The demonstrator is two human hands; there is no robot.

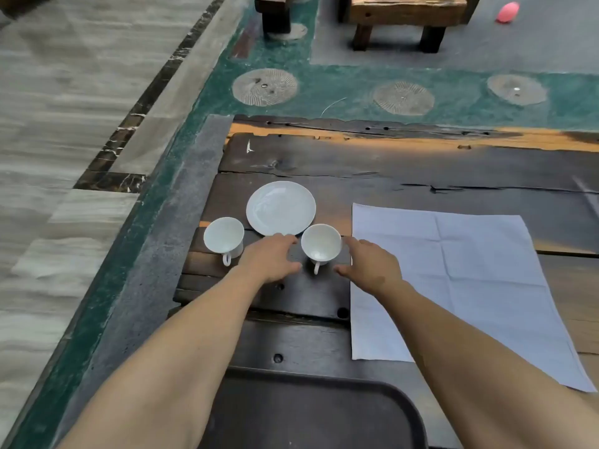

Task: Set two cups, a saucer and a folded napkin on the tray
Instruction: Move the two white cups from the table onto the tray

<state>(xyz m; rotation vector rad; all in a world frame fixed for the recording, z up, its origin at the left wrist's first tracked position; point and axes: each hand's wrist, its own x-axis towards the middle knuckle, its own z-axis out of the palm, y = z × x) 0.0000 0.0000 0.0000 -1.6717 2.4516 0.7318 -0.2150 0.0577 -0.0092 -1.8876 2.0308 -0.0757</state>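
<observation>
Both of your hands, the left hand (270, 256) and right hand (369, 264), hover spread and empty around the right cup (321, 243) on the worktop (421, 163), beyond the bare tray (324, 413); close carelessly and, I judge, you knock it against the saucer (280, 207).

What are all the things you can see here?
cups: two, white, on the dark wooden table; left cup, right cup between the hands
saucer: one, white, behind the cups
napkin: one, pale blue-white, spread flat, not folded, right of the cups
tray: one, dark, nearest the camera, nothing on it
table: one, dark weathered wood
stools: two, wooden, on the floor at the top; one is
pink thing: one, top right, too blurred to name
hands: two, bare, open; left hand, right hand
</observation>
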